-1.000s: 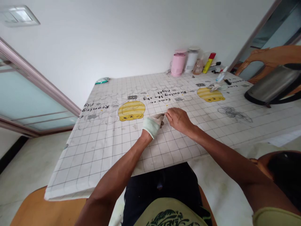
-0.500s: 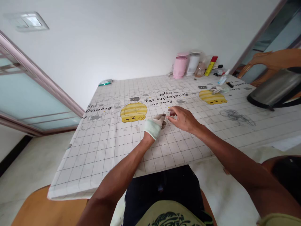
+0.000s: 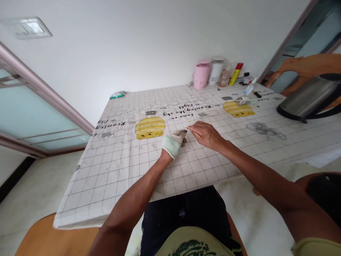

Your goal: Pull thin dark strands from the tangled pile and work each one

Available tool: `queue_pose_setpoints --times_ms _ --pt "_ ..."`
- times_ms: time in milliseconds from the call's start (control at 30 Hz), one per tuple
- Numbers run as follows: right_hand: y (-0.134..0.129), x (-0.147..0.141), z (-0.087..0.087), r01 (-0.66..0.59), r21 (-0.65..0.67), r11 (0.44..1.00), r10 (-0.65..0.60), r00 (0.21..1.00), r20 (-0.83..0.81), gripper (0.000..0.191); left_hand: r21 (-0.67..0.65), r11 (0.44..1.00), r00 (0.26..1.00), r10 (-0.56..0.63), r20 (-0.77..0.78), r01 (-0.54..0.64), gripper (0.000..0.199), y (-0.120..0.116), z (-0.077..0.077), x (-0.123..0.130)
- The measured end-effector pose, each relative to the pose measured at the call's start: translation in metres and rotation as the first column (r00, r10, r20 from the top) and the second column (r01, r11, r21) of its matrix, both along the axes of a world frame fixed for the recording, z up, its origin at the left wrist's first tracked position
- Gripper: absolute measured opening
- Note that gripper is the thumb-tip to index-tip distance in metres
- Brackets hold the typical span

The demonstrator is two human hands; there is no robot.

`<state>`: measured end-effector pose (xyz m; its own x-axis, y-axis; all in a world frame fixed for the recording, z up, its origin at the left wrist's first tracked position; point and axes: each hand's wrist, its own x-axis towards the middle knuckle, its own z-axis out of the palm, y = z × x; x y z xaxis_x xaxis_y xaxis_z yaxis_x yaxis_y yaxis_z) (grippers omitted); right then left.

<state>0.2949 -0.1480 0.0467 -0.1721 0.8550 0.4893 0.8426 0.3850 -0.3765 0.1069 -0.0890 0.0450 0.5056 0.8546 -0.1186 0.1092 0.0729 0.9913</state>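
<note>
My left hand point(image 3: 175, 141) wears a pale glove with a mint-green cuff and grey fingers. Its thumb and forefinger are closed together just above the table; whatever is between them, if anything, is too small to name. Close to these fingertips, on the right, is my bare right hand point(image 3: 204, 135). Its thumb and forefinger are pinched, with the other fingers curled in, and I cannot make out anything in the pinch. Under both hands lies a white checked tablecloth point(image 3: 149, 167) printed with yellow striped bears and lettering.
At the back stand a pink container point(image 3: 201, 75), a white container point(image 3: 216, 72), a perfume-like bottle point(image 3: 223, 79) and a yellow can with a red cap point(image 3: 236, 74). A steel kettle point(image 3: 309, 97) is at the right. A crumpled whitish cloth or glove point(image 3: 243, 99) lies near a small spray bottle point(image 3: 249, 87).
The fingers of my right hand have gone from spread to pinched together. My gloved left hand keeps its closed grip in nearly the same place. The view has shifted slightly.
</note>
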Motion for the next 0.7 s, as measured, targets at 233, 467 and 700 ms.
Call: queue_pose_setpoints --times_ms 233,467,700 --pt "-0.009 0.004 0.017 0.101 -0.051 0.994 -0.112 0.947 -0.300 0.036 -0.018 1.000 0.999 0.018 0.031 -0.017 0.031 0.003 0.008 -0.003" --pt "-0.010 0.002 0.009 -0.008 -0.248 0.969 -0.154 0.765 -0.626 0.042 -0.025 1.000 0.998 -0.005 0.067 0.007 0.029 0.005 0.004 -0.003" --pt "-0.001 -0.010 0.014 0.094 -0.140 0.986 -0.146 0.893 -0.426 0.023 0.012 0.995 0.993 -0.104 0.052 0.104 0.028 0.008 -0.004 -0.001"
